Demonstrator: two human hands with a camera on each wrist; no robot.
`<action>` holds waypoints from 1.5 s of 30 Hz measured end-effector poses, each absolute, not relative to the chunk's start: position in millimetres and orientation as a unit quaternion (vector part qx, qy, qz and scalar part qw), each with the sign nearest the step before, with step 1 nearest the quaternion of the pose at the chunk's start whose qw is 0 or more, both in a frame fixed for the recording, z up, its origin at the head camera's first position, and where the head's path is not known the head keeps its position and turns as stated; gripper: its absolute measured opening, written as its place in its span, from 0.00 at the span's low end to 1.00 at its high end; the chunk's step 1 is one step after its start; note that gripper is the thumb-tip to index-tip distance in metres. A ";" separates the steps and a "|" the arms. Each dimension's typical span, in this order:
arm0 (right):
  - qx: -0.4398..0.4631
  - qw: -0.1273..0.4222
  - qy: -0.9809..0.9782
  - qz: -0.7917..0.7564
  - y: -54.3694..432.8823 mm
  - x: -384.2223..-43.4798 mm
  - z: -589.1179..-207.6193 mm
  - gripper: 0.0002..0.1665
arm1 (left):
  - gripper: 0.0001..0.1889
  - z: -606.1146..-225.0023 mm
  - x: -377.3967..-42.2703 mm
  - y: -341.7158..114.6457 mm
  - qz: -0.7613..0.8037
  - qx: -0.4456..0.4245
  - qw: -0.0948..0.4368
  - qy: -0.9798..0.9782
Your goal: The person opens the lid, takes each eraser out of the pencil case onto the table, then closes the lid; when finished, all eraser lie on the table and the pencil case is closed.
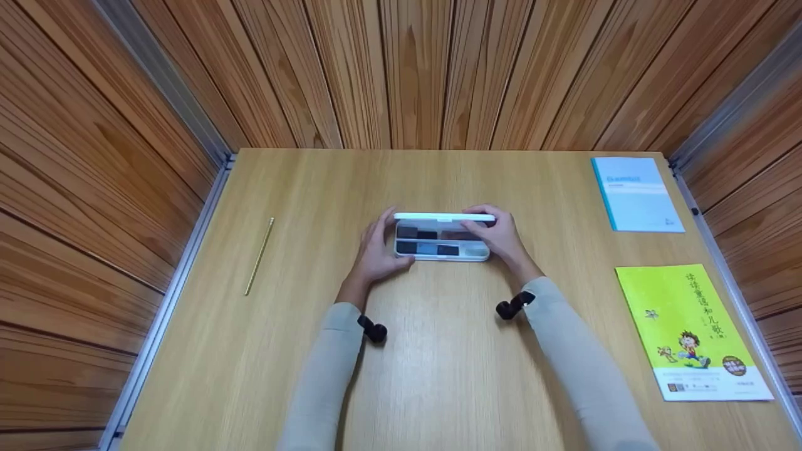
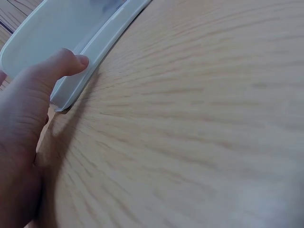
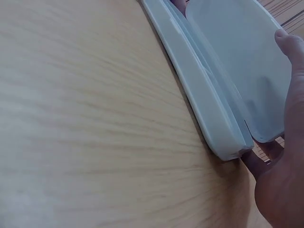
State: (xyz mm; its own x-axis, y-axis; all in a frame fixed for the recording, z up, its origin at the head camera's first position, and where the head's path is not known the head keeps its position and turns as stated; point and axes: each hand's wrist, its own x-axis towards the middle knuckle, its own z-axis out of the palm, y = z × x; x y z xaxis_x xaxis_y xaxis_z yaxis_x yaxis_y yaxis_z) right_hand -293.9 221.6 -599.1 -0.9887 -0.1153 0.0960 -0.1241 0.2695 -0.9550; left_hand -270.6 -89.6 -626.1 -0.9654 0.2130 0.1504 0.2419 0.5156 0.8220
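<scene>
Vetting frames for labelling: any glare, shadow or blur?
Head: sheen on the brown wooden table, blurred fine print on the green paper book; left wrist: shadow beside the left hand, glare lower right; right wrist: shadow near the white oblong plastic case.

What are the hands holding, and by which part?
The case: the right hand pinches the raised lid at its right end; the left hand grips the case's left end, thumb on the front edge.
</scene>
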 end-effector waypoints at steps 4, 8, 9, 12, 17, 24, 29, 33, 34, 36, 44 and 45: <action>0.066 0.003 -0.796 0.601 220.2 -295.3 -595.5 0.22 | 0.62 -627.4 -271.3 -90.0 -0.477 -0.144 0.025 -0.867; 0.045 -0.005 -0.800 0.598 219.1 -298.5 -592.7 0.25 | 0.63 -628.6 -271.3 -90.0 -0.480 -0.149 0.030 -0.864; 0.039 -0.007 -0.800 0.599 218.6 -299.3 -592.1 0.26 | 0.63 -628.7 -271.2 -89.9 -0.482 -0.148 0.030 -0.863; 0.025 -0.013 -0.800 0.599 216.8 -301.5 -590.3 0.27 | 0.64 -628.7 -270.2 -90.0 -0.487 -0.142 0.028 -0.861; 0.002 -0.010 -0.800 0.600 214.1 -305.1 -589.5 0.27 | 0.64 -628.7 -268.8 -90.1 -0.487 -0.132 0.021 -0.863; -0.018 0.004 -0.806 0.592 210.6 -307.4 -588.3 0.26 | 0.64 -629.8 -269.6 -90.5 -0.489 -0.157 0.037 -0.857; -0.010 0.006 -0.800 0.600 211.5 -307.1 -588.3 0.28 | 0.65 -629.5 -270.2 -90.1 -0.491 -0.147 0.030 -0.858; 0.006 0.004 -0.792 0.610 215.6 -304.8 -590.3 0.32 | 0.67 -627.9 -271.1 -88.9 -0.489 -0.135 0.019 -0.862; 0.010 0.003 -0.791 0.612 216.9 -303.8 -590.7 0.33 | 0.67 -627.6 -271.4 -88.6 -0.487 -0.133 0.018 -0.863; 0.018 -0.001 -0.790 0.612 219.3 -301.7 -590.9 0.35 | 0.68 -627.2 -272.0 -88.4 -0.484 -0.128 0.016 -0.866; 0.042 0.012 -0.789 0.612 228.6 -294.1 -591.2 0.40 | 0.70 -622.9 -274.9 -87.7 -0.466 -0.117 0.003 -0.877; 0.046 0.014 -0.787 0.615 229.6 -293.0 -591.8 0.41 | 0.70 -621.8 -275.2 -87.6 -0.462 -0.116 0.001 -0.879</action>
State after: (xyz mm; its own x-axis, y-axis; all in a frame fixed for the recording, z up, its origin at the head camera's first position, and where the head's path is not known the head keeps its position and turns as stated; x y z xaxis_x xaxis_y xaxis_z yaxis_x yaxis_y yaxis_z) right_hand -293.0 229.6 -591.8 -0.9954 -0.0543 0.0786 -0.0894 0.2401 -0.9666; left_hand -275.2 -87.6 -621.8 -0.9733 0.2019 0.1095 0.2047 0.5458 0.8125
